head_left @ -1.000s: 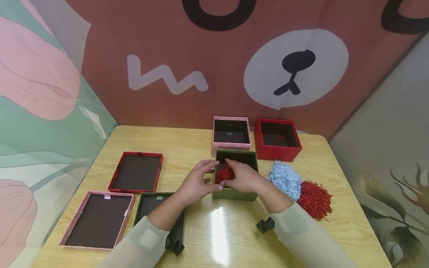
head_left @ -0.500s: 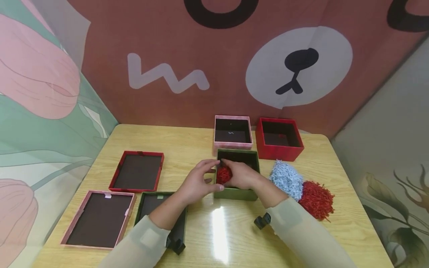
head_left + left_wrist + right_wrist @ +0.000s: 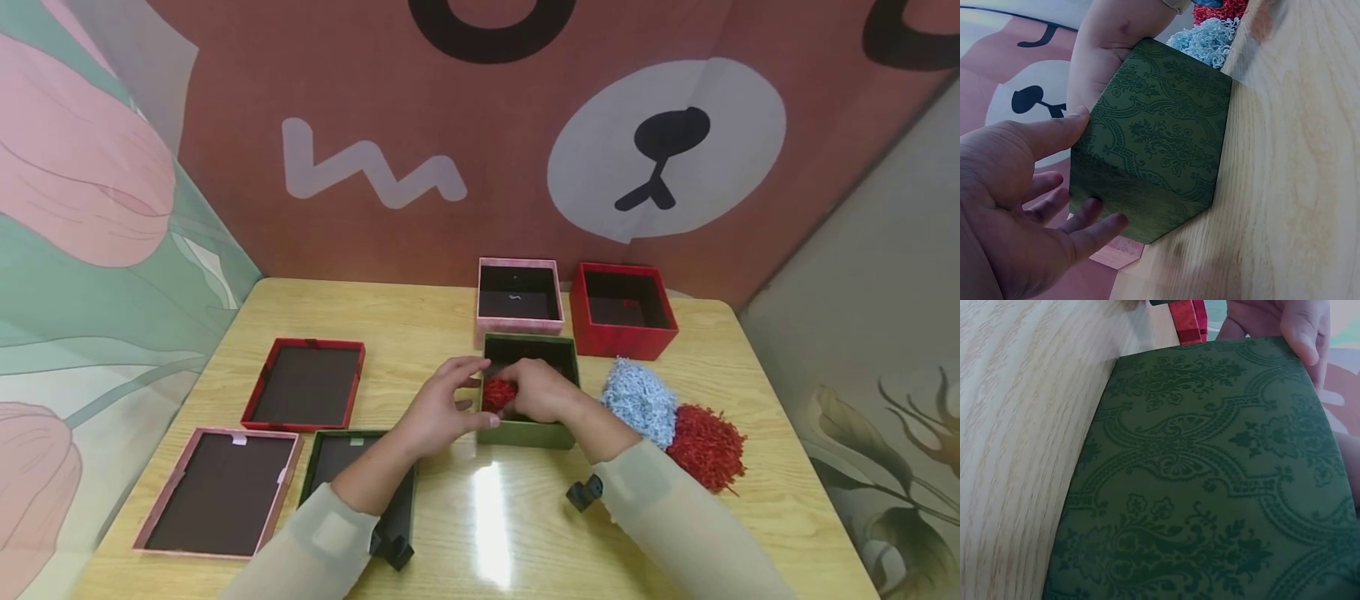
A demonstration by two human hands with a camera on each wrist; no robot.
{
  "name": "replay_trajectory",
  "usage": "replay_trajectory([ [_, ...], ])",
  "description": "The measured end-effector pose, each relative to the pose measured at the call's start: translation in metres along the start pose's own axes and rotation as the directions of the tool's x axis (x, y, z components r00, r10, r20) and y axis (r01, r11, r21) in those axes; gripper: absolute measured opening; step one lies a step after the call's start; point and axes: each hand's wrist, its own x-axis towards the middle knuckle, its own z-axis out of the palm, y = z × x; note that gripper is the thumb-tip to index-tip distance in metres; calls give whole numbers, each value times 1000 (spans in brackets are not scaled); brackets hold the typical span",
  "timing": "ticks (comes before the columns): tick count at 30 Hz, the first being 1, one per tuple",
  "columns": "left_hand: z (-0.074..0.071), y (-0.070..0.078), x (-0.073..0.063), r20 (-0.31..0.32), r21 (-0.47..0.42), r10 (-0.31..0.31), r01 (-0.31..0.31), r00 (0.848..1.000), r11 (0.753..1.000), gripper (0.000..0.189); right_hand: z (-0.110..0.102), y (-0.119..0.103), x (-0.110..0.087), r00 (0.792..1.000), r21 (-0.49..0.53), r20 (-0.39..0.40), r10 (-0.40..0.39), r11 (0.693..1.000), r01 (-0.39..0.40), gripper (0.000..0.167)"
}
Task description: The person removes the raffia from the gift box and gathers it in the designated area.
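Note:
A green patterned box (image 3: pixel 528 434) stands without its lid in the middle of the table. Red shredded paper (image 3: pixel 498 394) lies at the left inside it. My left hand (image 3: pixel 442 407) is at the box's left side, thumb by the front corner. In the left wrist view its fingers are spread along the green wall, mostly straight. My right hand (image 3: pixel 542 390) reaches down into the box and touches the red shreds from the right. The box and the hand itself hide most of its fingertips.
Behind stand a pink box (image 3: pixel 519 325) and a red box (image 3: pixel 626 340). To the right lie piles of light blue shreds (image 3: pixel 639 402) and red shreds (image 3: pixel 707 447). At left are a red lid (image 3: pixel 307 386), a pink lid (image 3: pixel 217 493) and a green lid (image 3: pixel 356 454), partly under the left arm.
My right hand has shifted within the green box, its knuckles now more bent and its fingers lower. The red shreds look lower and flatter. The left hand stays put.

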Motion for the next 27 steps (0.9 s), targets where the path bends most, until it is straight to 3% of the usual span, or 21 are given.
replay_trajectory([
  [4, -1, 1, 1, 13, 6, -2, 1, 1000, 1000, 79, -4, 2, -4, 1000, 25, -18, -19, 999, 20, 27],
  [14, -3, 5, 2, 28, 13, -29, 29, 999, 1000, 80, -31, 3, -21, 999, 177, -32, 26, 984, -20, 37],
  [27, -3, 3, 2, 25, 21, -28, 28, 999, 999, 82, -53, 6, -38, 993, 261, -109, 48, 965, -18, 40],
])
